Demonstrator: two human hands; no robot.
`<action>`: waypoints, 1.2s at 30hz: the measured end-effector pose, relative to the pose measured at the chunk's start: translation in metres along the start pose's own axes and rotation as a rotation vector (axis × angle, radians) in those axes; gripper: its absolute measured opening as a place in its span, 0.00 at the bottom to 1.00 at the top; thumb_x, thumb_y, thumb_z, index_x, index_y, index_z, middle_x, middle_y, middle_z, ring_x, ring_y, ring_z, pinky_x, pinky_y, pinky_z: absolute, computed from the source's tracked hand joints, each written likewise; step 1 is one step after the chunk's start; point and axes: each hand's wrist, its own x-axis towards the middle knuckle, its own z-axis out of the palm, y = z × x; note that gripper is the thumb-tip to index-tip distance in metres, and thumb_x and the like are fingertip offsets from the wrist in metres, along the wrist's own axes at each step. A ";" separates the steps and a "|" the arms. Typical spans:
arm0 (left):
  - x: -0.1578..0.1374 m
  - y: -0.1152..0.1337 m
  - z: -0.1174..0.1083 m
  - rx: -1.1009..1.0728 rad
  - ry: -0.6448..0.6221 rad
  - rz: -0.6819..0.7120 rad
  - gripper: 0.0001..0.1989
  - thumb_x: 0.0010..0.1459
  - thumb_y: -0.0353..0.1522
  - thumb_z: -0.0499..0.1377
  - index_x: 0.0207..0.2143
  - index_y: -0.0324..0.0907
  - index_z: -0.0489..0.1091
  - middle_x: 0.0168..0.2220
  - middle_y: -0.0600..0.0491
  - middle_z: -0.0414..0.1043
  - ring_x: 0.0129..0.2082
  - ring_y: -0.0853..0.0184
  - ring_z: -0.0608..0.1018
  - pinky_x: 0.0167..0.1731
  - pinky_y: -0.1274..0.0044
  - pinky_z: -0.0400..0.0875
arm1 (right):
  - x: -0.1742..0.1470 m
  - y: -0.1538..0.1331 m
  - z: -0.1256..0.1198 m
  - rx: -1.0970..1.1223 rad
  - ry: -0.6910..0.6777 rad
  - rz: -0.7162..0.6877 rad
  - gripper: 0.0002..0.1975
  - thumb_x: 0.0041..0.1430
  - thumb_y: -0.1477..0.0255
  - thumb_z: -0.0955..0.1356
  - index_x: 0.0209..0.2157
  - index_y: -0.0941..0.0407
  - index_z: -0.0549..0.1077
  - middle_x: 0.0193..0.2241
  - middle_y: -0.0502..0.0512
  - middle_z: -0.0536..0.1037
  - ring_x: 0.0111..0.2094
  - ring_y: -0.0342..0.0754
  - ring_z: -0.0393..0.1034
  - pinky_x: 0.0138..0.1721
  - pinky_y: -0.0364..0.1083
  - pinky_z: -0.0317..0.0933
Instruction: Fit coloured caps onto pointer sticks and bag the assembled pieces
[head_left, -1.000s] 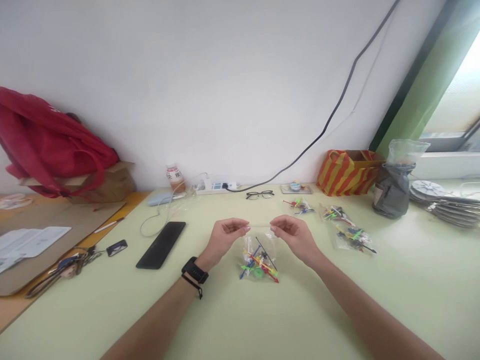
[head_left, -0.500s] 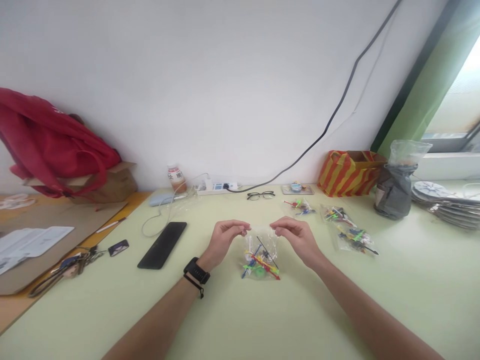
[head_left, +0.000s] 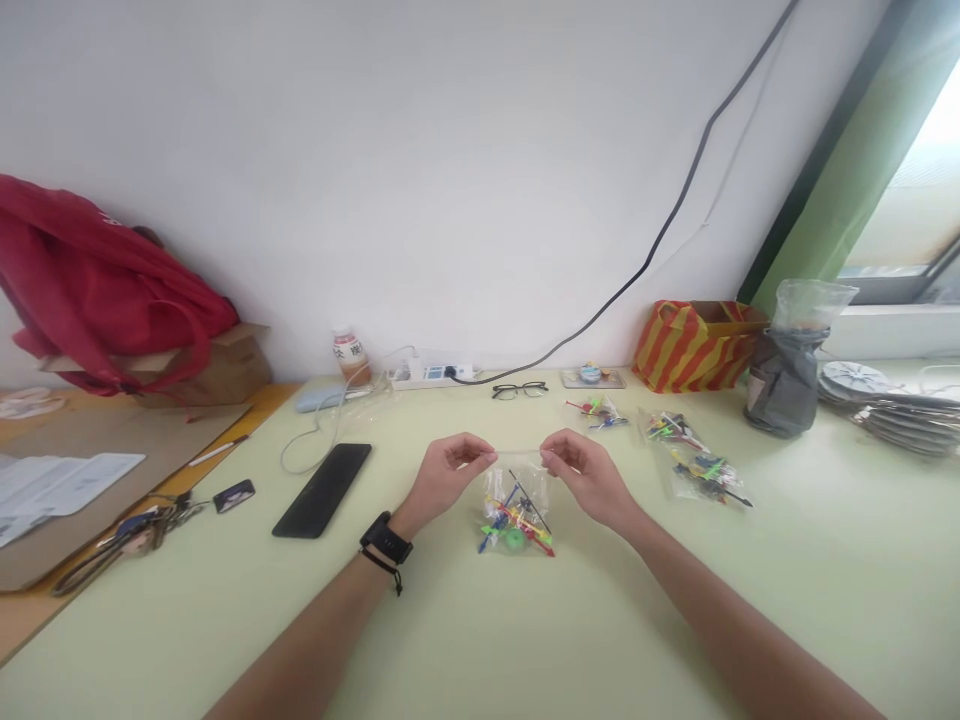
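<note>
A clear plastic bag [head_left: 514, 515] of small colourful plastic pieces, red, yellow, blue, green and black, lies on the pale green table in front of me. My left hand [head_left: 453, 478], with a black watch on its wrist, pinches the bag's top edge at the left corner, thumb against fingers. At the right corner, my right hand [head_left: 587, 476] pinches the same edge. Between the fingertips the edge runs as a thin, taut, pale line. Whether the bag's mouth is sealed I cannot tell.
Similar filled bags [head_left: 709, 475] lie to the right. A black phone [head_left: 322, 490] and keys [head_left: 154, 525] are on the left. Toward the wall are eyeglasses [head_left: 520, 390], a power strip [head_left: 435, 376] and a bottle [head_left: 351, 357]. A striped bag [head_left: 694, 350] and stacked discs [head_left: 911, 415] stand right.
The top edge of the bag looks straighter and tighter between my fingertips. My hands have shifted very slightly; both keep their pinch.
</note>
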 end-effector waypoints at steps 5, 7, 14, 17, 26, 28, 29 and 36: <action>0.001 0.000 -0.002 -0.085 0.006 -0.070 0.09 0.52 0.36 0.73 0.33 0.41 0.82 0.34 0.48 0.82 0.35 0.63 0.80 0.39 0.74 0.75 | 0.000 -0.003 -0.004 0.145 -0.019 0.045 0.12 0.59 0.60 0.73 0.37 0.54 0.78 0.29 0.52 0.78 0.32 0.48 0.72 0.37 0.48 0.68; 0.000 0.000 -0.003 -0.103 0.006 -0.090 0.07 0.52 0.35 0.72 0.33 0.41 0.83 0.34 0.47 0.83 0.36 0.62 0.81 0.40 0.74 0.75 | 0.000 -0.004 -0.006 0.149 -0.005 0.044 0.10 0.59 0.61 0.73 0.35 0.54 0.79 0.28 0.52 0.78 0.32 0.48 0.72 0.38 0.48 0.68; -0.001 0.000 -0.003 -0.115 -0.025 -0.093 0.13 0.49 0.36 0.75 0.36 0.39 0.83 0.36 0.47 0.82 0.37 0.62 0.81 0.41 0.73 0.76 | 0.000 -0.001 -0.006 0.088 -0.017 0.070 0.13 0.56 0.60 0.75 0.34 0.55 0.80 0.32 0.56 0.82 0.35 0.51 0.76 0.40 0.50 0.70; 0.000 -0.002 -0.003 -0.054 -0.028 -0.062 0.16 0.52 0.38 0.73 0.42 0.39 0.82 0.37 0.47 0.82 0.38 0.62 0.81 0.43 0.73 0.76 | 0.001 0.002 -0.004 0.018 0.012 0.035 0.15 0.57 0.59 0.75 0.40 0.55 0.80 0.34 0.56 0.82 0.36 0.51 0.76 0.42 0.50 0.71; 0.002 -0.008 -0.004 -0.033 -0.063 -0.059 0.12 0.56 0.38 0.71 0.38 0.39 0.81 0.34 0.49 0.81 0.34 0.65 0.80 0.38 0.75 0.75 | 0.001 0.004 -0.002 0.050 -0.039 0.057 0.13 0.60 0.60 0.72 0.36 0.55 0.78 0.30 0.53 0.79 0.32 0.48 0.73 0.37 0.48 0.69; 0.002 -0.006 -0.004 -0.077 -0.034 -0.088 0.12 0.54 0.37 0.71 0.38 0.39 0.82 0.33 0.49 0.82 0.34 0.64 0.80 0.39 0.75 0.75 | 0.000 0.003 -0.003 0.100 -0.028 0.081 0.12 0.57 0.61 0.74 0.37 0.55 0.80 0.31 0.54 0.81 0.33 0.49 0.74 0.38 0.48 0.69; 0.002 -0.006 -0.004 -0.091 -0.022 -0.100 0.12 0.54 0.37 0.71 0.38 0.39 0.83 0.32 0.49 0.82 0.34 0.64 0.81 0.39 0.75 0.75 | 0.001 0.002 -0.004 0.111 -0.021 0.084 0.11 0.56 0.62 0.74 0.37 0.55 0.81 0.31 0.54 0.81 0.34 0.49 0.75 0.39 0.48 0.69; 0.000 -0.006 -0.004 -0.132 -0.048 -0.136 0.13 0.51 0.37 0.73 0.36 0.39 0.84 0.34 0.47 0.83 0.35 0.64 0.80 0.39 0.75 0.74 | 0.001 -0.003 -0.007 0.090 -0.036 0.062 0.11 0.56 0.62 0.75 0.35 0.55 0.81 0.34 0.56 0.82 0.37 0.51 0.76 0.42 0.49 0.69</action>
